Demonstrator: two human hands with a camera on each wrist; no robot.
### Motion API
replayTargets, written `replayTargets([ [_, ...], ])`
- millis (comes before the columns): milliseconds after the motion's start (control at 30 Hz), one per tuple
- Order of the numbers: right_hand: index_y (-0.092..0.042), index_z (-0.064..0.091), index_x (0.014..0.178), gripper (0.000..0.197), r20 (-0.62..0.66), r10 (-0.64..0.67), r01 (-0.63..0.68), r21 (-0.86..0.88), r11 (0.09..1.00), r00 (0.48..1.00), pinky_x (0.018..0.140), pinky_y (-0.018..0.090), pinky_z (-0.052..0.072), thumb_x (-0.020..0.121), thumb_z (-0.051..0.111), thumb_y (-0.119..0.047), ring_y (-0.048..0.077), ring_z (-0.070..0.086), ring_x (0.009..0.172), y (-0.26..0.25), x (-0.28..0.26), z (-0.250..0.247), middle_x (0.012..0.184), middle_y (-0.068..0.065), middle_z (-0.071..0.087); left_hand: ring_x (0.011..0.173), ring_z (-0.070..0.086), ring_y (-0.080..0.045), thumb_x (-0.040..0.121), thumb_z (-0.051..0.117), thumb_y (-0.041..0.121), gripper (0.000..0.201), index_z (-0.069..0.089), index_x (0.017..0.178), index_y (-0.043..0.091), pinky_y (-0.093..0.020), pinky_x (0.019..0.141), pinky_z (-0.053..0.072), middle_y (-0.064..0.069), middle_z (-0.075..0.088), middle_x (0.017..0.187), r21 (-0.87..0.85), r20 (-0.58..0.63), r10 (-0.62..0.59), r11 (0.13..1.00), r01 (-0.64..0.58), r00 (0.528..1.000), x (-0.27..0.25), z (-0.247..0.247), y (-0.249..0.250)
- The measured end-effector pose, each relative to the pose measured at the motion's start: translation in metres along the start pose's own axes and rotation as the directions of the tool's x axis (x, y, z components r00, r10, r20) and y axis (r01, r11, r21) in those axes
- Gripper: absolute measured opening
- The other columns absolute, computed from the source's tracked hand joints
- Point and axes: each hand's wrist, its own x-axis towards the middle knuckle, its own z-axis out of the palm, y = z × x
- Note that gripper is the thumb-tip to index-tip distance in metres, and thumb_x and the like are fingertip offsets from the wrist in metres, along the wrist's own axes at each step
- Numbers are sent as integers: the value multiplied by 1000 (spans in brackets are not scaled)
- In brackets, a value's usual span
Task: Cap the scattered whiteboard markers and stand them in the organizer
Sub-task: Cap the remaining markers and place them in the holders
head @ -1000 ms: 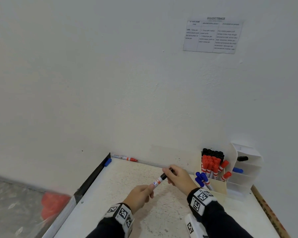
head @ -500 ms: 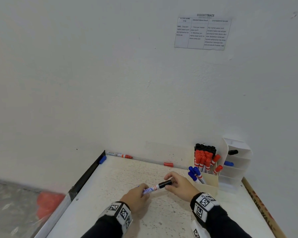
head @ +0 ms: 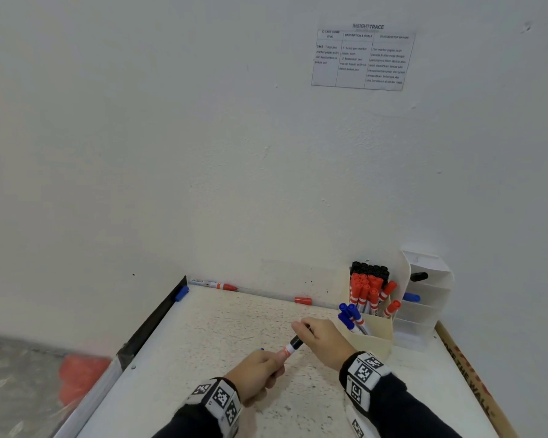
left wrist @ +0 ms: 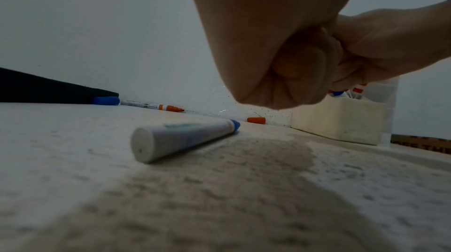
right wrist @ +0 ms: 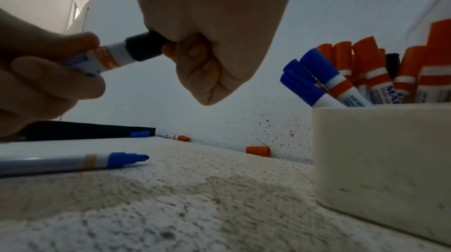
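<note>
Blue cap [head: 182,293]: lies at the table's far left corner against the black edge strip [head: 152,324], well to the left of and beyond the left hand.
Uncapped red marker [head: 214,284]: lies flat along the wall, just right of the blue cap, far beyond the left hand, tip pointing right.
Uncapped blue marker [right wrist: 73,162]: lies flat on the table [head: 203,330] under and just left of the left hand (in the head view only its blue tip shows past the knuckles).
Left hand [head: 256,373]: fingers curled round the white barrel of the held marker [head: 290,347], gripping it above the table.
Held marker: slants up to the right between the 2 hands, with an orange band on the barrel and a black cap [right wrist: 144,46] on its right end.
Right hand [head: 325,339]: fingers and thumb curled round the black cap, gripping it; this hand touches the left one in the left wrist view.
Red cap [head: 302,300]: lies loose at the foot of the wall, beyond the right hand and apart from it.
Organizer [head: 378,330]: cream box just right of the right hand, holding blue-capped markers [head: 348,314] in front, red-capped ones [head: 366,287] behind and black-capped ones [head: 369,268] at the back.
White shelf unit [head: 426,298]: stands to the right of the organizer, touching it, with 1 black and 1 blue item on its shelves (too small to tell whether caps or markers).
</note>
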Motion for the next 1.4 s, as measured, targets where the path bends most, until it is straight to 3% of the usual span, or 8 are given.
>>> replayTargets([
  [300,-18,47,60,41,-26,126,-126,-5,992,992,55,21,31,93,45,-43,7,38,50,4,-9,-13,54,-7,42,53,41,-9,89,54,42,34,53,61,25,-24,59,32,7,47,57,266,-182,192,954,-140,964,8,6,0],
  [400,-21,53,75,20,70,127,-132,68,989,989,63,22,41,88,58,-35,9,49,62,14,-17,-14,68,-6,53,63,45,-6,81,63,46,24,48,74,28,-20,62,35,10,50,70,385,-83,68,922,-31,994,7,12,2],
  [567,-28,54,74,15,198,146,-149,-2,989,969,54,14,37,88,59,-28,-1,46,52,22,-35,-18,66,-7,53,102,54,-25,87,56,23,23,47,108,18,-33,87,43,-11,56,118,729,7,-73,683,44,997,8,27,1],
  [800,-28,46,61,40,283,218,-171,-181,969,934,63,18,32,97,36,-41,6,40,61,23,-46,-9,65,-8,44,113,51,-28,89,52,15,25,56,114,12,-33,92,42,-9,48,111,851,18,-29,525,0,999,13,24,0],
  [1000,-34,49,76,20,174,180,-183,-1,983,968,62,16,34,95,47,-26,3,43,66,28,-49,-4,74,-11,50,61,44,-6,83,55,54,29,39,81,30,-19,55,34,10,48,71,660,-62,57,751,-2,996,9,26,2],
  [1200,-28,48,66,35,50,198,-197,-13,980,979,61,17,34,97,38,-38,5,42,62,29,-50,-3,65,-8,47,75,50,-12,95,38,44,32,61,103,24,-26,69,41,1,61,87,791,-87,230,607,-73,969,8,36,15],
  [1267,-25,46,59,42,-1,204,-204,-36,978,979,59,19,32,97,36,-39,6,40,57,26,-48,-3,60,-6,43,71,49,-12,97,34,42,35,61,95,21,-26,70,41,2,58,80,783,-47,205,615,-91,978,8,42,21],
  [1400,-23,41,55,45,-50,144,-145,-30,989,988,54,20,29,99,35,-32,6,36,52,20,-51,-4,54,-4,37,50,35,-10,99,30,40,39,46,67,23,-22,53,35,6,42,62,508,108,-17,860,-41,994,5,38,34],
])
